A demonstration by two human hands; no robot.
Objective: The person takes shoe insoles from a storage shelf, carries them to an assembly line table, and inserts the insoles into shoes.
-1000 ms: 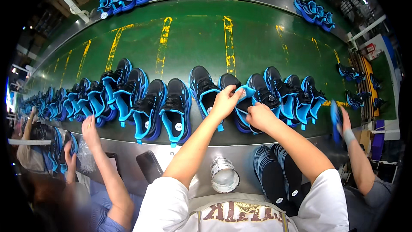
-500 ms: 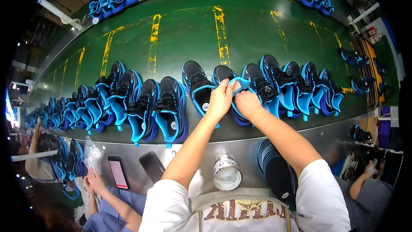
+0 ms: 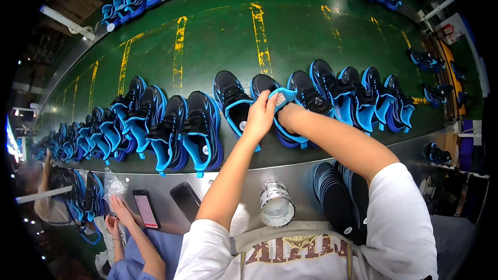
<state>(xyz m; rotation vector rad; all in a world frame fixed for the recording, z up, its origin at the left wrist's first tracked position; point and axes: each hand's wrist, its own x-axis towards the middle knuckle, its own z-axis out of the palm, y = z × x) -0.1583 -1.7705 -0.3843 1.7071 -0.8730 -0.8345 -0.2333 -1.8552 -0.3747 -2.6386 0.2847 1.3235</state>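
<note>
A black sneaker (image 3: 261, 84) with bright blue lining stands on the green belt in front of me. My left hand (image 3: 261, 116) pinches its blue tongue (image 3: 285, 95) between thumb and fingers, holding it up. Down in the shoe's opening is my right hand (image 3: 291, 117), its fingers hidden by the collar and tongue. Touching distance to the left, a matching sneaker (image 3: 226, 87) shows a round white label inside. Another black and blue sneaker (image 3: 306, 93) stands close on the right.
Rows of similar sneakers (image 3: 201, 119) line the belt (image 3: 218, 31). On the near metal ledge (image 3: 207, 180) are two phones (image 3: 146, 208), a clear cup-like container (image 3: 276, 205) and long black blue-striped pieces (image 3: 332, 197). A co-worker's hands (image 3: 120, 212) are at left near clear plastic (image 3: 113, 184).
My right hand has gone from a closed grip at the tongue down into the shoe. My left hand keeps the tongue. The striped pieces show more fully, and the co-worker's hands have shifted.
</note>
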